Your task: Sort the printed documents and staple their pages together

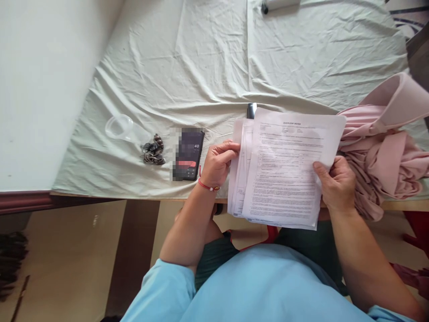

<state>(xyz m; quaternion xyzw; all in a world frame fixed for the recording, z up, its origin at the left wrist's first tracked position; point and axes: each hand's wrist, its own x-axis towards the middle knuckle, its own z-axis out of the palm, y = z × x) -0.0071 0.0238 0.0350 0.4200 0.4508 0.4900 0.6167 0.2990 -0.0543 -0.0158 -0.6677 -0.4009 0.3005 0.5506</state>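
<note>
Several printed paper sheets are fanned out over the table's front edge, the top one showing dense lines of text. My left hand pinches the left edge of the sheets between thumb and fingers; a red string bracelet circles that wrist. At the right edge, my right hand grips the stack, its thumb on the top sheet and its fingers behind. Just beyond the papers' upper edge a dark object peeks out, mostly hidden.
A phone lies left of my left hand. Farther left are a bundle of dark beads and a clear plastic container. Pink fabric is heaped at the right. A white item sits at the far edge of the cloth-covered table.
</note>
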